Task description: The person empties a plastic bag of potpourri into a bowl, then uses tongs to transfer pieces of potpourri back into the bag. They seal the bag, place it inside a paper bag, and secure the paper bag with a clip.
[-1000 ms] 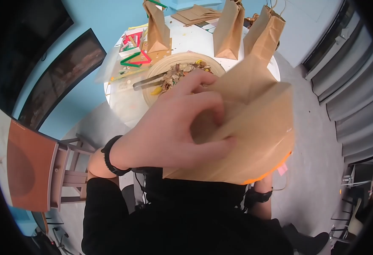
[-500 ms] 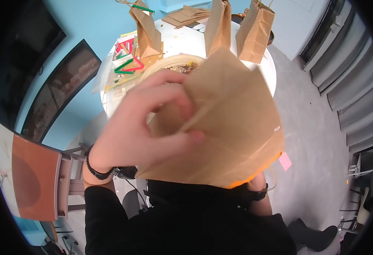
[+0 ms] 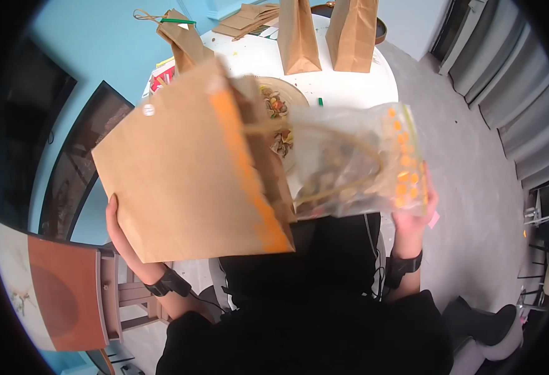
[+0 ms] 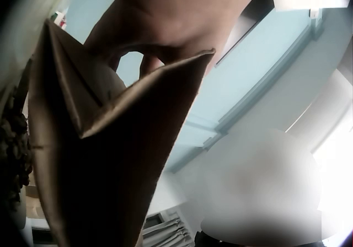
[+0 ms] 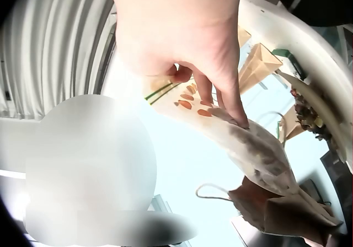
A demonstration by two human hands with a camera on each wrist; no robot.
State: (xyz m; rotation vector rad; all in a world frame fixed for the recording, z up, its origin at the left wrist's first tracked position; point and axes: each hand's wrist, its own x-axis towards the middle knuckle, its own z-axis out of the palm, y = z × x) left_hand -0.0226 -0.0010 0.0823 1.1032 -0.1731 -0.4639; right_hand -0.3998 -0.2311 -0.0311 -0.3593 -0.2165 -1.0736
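A brown paper bag [image 3: 187, 169] with an orange strip along its mouth lies tipped on its side in the air, mouth to the right. My left hand [image 3: 117, 222] holds its closed end from below, most of the fingers hidden behind the paper. In the left wrist view, that hand [image 4: 176, 26] grips the bag's folded bottom [image 4: 121, 170]. My right hand [image 3: 415, 209] pinches a clear plastic pouch [image 3: 343, 169] with orange dots and dried brownish pieces inside. A twisted paper handle overlaps the pouch in the head view. The right wrist view shows the fingers [image 5: 236, 106] pressed on the pouch.
Behind the bag, a round white table [image 3: 349, 94] carries a round tray [image 3: 299, 94] of mixed dried pieces. Brown paper bags [image 3: 299, 37] stand along its far side, beside flat folded paper [image 3: 246, 22]. A wooden stool [image 3: 134, 294] stands at left.
The paper bag has swung left and turned, its orange-edged mouth now facing right. My left hand has gone from its front to its far end. The right hand has come into view with the plastic pouch.
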